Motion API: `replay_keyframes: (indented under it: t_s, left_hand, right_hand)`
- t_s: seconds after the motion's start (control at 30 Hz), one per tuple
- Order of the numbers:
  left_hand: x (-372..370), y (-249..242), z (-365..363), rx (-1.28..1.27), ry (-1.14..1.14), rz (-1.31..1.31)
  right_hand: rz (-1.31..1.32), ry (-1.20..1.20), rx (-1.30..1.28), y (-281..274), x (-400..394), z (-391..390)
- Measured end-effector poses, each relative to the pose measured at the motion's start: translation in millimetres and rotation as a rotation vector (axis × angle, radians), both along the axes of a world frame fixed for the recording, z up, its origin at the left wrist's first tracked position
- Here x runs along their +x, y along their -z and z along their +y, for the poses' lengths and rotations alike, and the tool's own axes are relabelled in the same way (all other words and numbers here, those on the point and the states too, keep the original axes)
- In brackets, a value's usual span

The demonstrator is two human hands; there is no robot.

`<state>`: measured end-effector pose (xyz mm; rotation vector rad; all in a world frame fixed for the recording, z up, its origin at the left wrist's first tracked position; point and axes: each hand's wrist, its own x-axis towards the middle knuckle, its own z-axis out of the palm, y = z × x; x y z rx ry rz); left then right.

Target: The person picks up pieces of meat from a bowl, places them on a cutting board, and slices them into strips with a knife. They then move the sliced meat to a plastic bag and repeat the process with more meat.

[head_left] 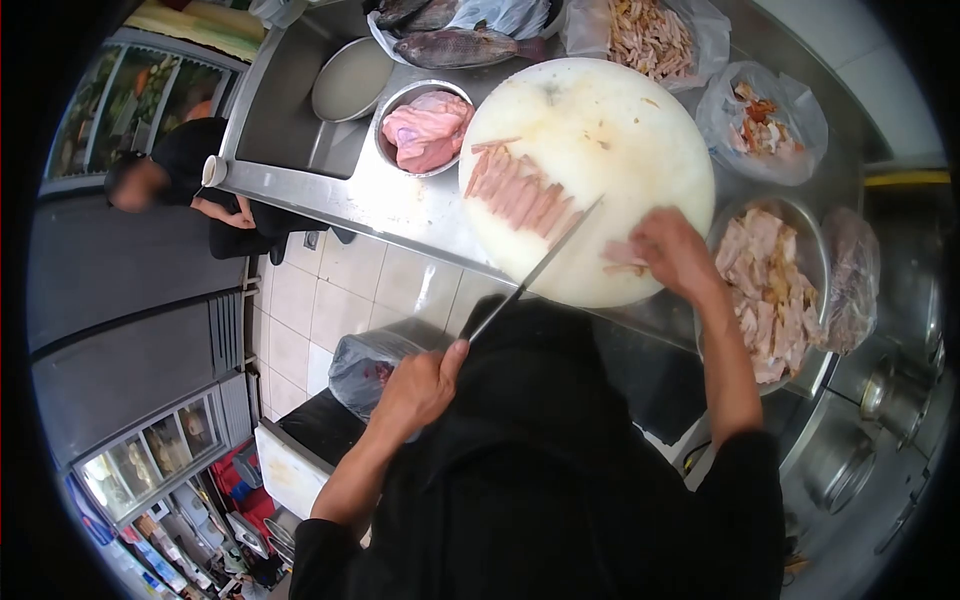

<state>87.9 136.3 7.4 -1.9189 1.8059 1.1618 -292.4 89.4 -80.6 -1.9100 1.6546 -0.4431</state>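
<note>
My left hand [420, 388] is closed round the handle of a long knife [540, 266], whose blade slants up over the round white cutting board [620, 120]. The blade's tip lies just right of a row of sliced cooked meat strips [518, 193] on the board. My right hand [670, 252], a little blurred, has its fingers closed on a few pieces of meat [622, 257] at the board's right side. To the right of that hand stands a metal bowl holding large chunks of cooked meat [768, 290].
A bowl of raw pink meat [428, 130] sits left of the board, beside the sink [285, 100]. Behind are whole fish [460, 47] and a bag of cut strips [645, 40]. A bag of scraps [765, 125] lies right. Another person [190, 175] is at far left.
</note>
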Motion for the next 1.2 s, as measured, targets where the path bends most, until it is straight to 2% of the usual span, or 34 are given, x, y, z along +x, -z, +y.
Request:
replay_keyframes:
  t_s: [0.13,0.33,0.43,0.53,0.63,0.77,0.87,1.0,1.2]
  left_hand:
    - [8,9,5,-0.039,-0.051,-0.017]
    - [8,10,3,-0.003,-0.097,0.002]
    - [4,9,4,0.018,-0.125,0.009]
    - [1,5,2,0.041,-0.15,0.021]
    - [2,4,4,0.029,-0.143,0.018]
    - [4,-1,7,0.014,-0.146,0.031]
    - [3,-12,3,0.046,-0.121,0.039]
    - [2,-6,0,0.052,0.005,-0.002]
    - [7,9,-3,-0.036,-0.009,-0.037]
  right_hand:
    - [-0.037,0.001,0.011,-5,7,-2]
    - [-0.239,-0.039,0.015,14,10,-26]
    - [-0.189,-0.21,-0.054,21,26,-49]
    - [-0.301,-0.192,-0.199,32,46,-54]
    - [-0.235,0.033,-0.342,33,45,-48]
    - [-0.214,0.14,-0.077,-10,27,-18]
    - [-0.024,0.075,-0.088,-21,18,9]
    - [-0.051,0.069,-0.046,-11,16,23]
    - [-0.107,0.172,0.174,-24,23,20]
